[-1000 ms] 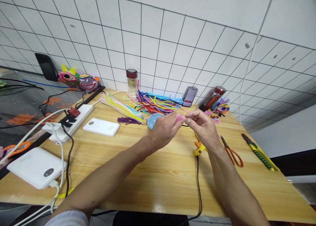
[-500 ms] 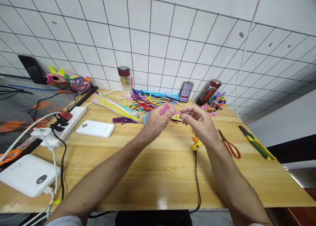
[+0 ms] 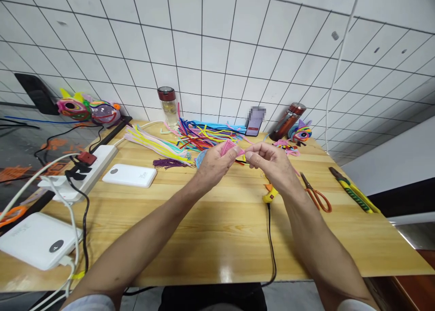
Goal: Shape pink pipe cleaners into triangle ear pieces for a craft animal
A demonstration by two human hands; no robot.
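The left hand grips the pink piece over the table; the right hand pinches its tip. Scissors lie toward the right edge.

Bright light; soft glare on tabletop; wall tiles stretched toward frame edges.

I'm standing in a craft workspace: coloured fuzzy strands and scissors are lying on the wooden table.
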